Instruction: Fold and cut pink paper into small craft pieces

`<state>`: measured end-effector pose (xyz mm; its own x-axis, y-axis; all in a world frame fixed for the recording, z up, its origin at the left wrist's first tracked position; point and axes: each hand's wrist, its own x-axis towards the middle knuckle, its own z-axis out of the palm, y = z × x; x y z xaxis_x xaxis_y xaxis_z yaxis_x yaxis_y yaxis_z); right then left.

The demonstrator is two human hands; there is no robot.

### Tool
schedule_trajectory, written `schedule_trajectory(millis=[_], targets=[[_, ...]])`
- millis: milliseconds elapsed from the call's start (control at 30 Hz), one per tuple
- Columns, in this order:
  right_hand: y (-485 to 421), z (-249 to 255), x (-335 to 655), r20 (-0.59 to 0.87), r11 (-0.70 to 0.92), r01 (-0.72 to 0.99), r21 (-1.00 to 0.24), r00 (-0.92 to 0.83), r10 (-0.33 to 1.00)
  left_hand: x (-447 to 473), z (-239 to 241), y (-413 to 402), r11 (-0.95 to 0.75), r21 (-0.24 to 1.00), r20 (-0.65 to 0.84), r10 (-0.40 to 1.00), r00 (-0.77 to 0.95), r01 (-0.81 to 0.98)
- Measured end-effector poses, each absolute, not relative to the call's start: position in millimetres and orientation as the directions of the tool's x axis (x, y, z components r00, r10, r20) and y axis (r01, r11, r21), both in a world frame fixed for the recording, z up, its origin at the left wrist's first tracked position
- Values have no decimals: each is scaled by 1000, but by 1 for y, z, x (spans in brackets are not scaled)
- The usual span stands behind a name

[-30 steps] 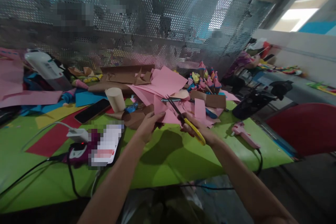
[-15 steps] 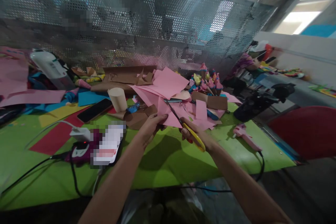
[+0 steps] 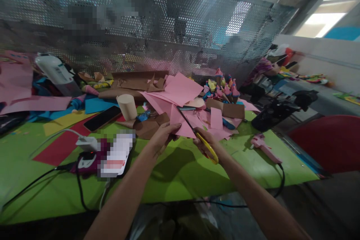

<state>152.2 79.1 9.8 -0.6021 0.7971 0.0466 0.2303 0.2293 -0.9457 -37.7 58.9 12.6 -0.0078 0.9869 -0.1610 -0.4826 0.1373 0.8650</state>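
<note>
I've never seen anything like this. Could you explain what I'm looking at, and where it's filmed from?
No machine here: these are a person's own bare hands. Every picture comes from one camera worn on that person's head, looking forward and down, so the forearms reach away from you.

The left hand holds a piece of pink paper. The right hand holds yellow-handled scissors, their blades at that paper.

The surface is a green table. On it lie loose pink sheets, brown paper, a pale cylinder, a dark phone and, towards the right, a pink glue gun.
</note>
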Motion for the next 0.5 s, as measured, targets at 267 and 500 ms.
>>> schedule_trajectory(millis=[267,500], targets=[[101,7,159,159,377,380,-845,-495,854,-40,13,60,124,881,-159,987,-38,-456],[150,14,174,103,446,869,-217,-434,895,-42,12,63,14,957,-67,983,-173,-291]])
